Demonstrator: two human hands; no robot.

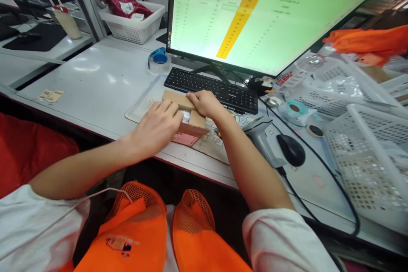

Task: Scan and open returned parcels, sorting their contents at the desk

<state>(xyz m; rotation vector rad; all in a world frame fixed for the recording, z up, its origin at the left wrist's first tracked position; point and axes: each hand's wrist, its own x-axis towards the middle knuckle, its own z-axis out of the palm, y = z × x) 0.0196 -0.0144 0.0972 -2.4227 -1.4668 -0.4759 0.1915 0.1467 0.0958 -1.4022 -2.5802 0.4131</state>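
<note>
Left hand [159, 125]: fingers together and partly curled over the left side of a small cardboard box [198, 122]; fingertips hidden, so cannot tell whether it grips. Right hand [206, 104]: half closed on the box's far right side, thumb laid along the top by a raised flap [177, 98], other fingers mostly out of sight.

Box sits at the desk's front edge, before the person, top partly open; something whitish shows inside, too small to identify. Pink label [185, 139] on the near side.

Beneath, a patterned mat [137, 110]. Just beyond, a black keyboard [191, 83], with the monitor [207, 17] behind. Tape roll [159, 66] left of the keyboard. Right of the right forearm: grey scanner [263, 140], then black mouse [290, 149]. Farther right, a white perforated basket [357, 170].
</note>
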